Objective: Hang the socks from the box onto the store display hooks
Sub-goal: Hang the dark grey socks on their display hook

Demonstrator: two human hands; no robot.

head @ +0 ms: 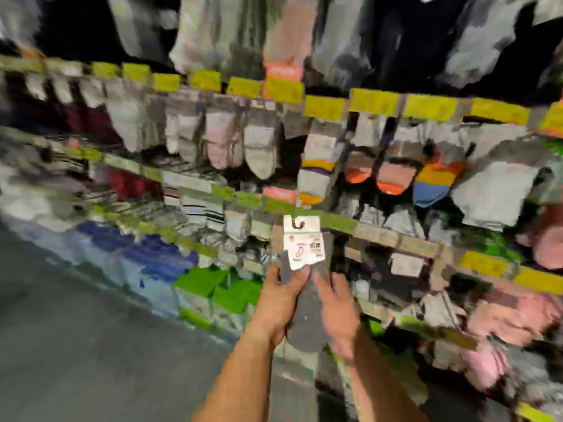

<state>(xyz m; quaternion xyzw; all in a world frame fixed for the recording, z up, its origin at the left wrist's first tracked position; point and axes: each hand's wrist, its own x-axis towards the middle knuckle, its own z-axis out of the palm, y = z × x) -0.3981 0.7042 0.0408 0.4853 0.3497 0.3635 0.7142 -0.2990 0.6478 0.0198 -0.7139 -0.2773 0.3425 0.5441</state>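
Left hand (281,295) fingers curl round the left edge of a grey sock pair (306,312); thumb pinches it just below the white card label (303,246). Right hand (336,306) is blurred, fingers lie along the sock's right side, grip unclear. Sock sits between both hands, card's hook (298,224) at the display rail (344,223). Blurry hung socks (259,150) all around, grey floor (76,330) left.

I see a matt grey knitted cloth sock pair (306,312) with a smooth white printed paper header card (303,239); floor (76,330) looks dull grey.
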